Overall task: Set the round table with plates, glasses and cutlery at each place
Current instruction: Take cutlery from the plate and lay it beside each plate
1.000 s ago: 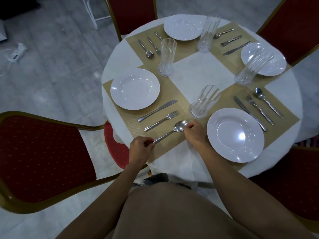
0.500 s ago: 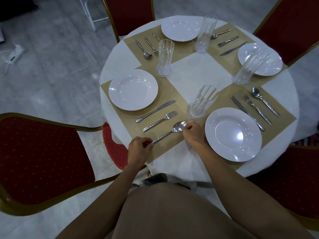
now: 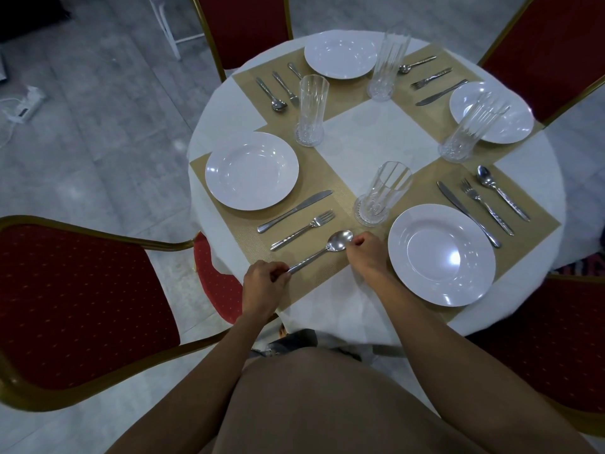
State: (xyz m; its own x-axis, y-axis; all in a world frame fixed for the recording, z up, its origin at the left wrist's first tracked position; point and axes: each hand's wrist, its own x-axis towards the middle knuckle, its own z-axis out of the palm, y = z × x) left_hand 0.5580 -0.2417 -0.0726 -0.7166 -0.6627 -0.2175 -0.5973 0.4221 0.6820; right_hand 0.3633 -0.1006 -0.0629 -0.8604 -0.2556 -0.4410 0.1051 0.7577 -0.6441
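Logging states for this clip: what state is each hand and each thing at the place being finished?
spoon: lying on the placemat, handle end gripped.
left hand: grips the spoon's handle end.
right hand: fingers curled at the spoon's bowl; grip unclear.
fork: lying flat, untouched.
knife: lying flat, untouched.
plate: empty, right way up.
nearest glass: upright, empty.

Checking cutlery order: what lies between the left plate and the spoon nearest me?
In the head view, a knife lies next to the plate, then a fork, then the spoon.
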